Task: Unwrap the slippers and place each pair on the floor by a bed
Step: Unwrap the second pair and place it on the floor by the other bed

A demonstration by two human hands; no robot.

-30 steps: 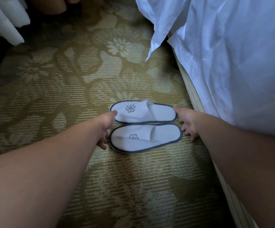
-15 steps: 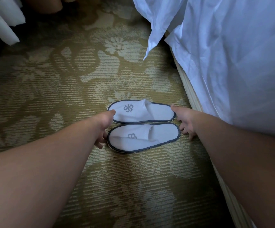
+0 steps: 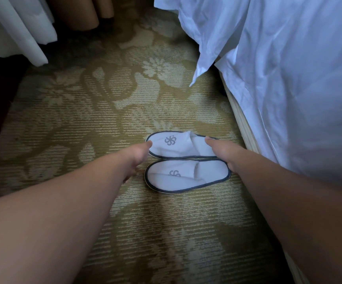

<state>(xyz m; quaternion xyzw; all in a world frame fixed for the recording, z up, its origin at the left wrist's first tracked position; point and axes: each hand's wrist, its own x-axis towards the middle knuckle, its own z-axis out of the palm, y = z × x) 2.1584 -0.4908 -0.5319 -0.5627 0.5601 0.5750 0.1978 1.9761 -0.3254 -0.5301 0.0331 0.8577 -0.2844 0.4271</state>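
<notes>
Since half a second ago, our right hand (image 3: 221, 152) has been sliding in from beside the heels and is now lying across the heel end of the far slipper (image 3: 176, 146), while our left hand (image 3: 137, 158) is staying at that slipper's toe. The two white slippers with dark edging are lying flat on the patterned gold carpet (image 3: 104, 111), side by side and touching along their long edges. Their toes are pointing left and their heels toward the pale bed base (image 3: 246, 132). The near slipper (image 3: 186, 176) is sitting just in front of the far one, and each is showing a grey pinwheel mark on its upper.

Our left thumb is reaching forward with its tip touching the far slipper's toe rim. The other fingers of that hand are curling loosely down toward the carpet and gripping nothing. Our right thumb tip is resting on the far slipper, near the edge of its upper. The remaining fingers are hiding behind the hand beside the near slipper's heel, so we cannot tell whether they are spread or pinching anything.

The white bed sheet (image 3: 289, 78) is hanging down over the bed base, just right of the heels. A white curtain (image 3: 22, 27) is hanging at the far left.
</notes>
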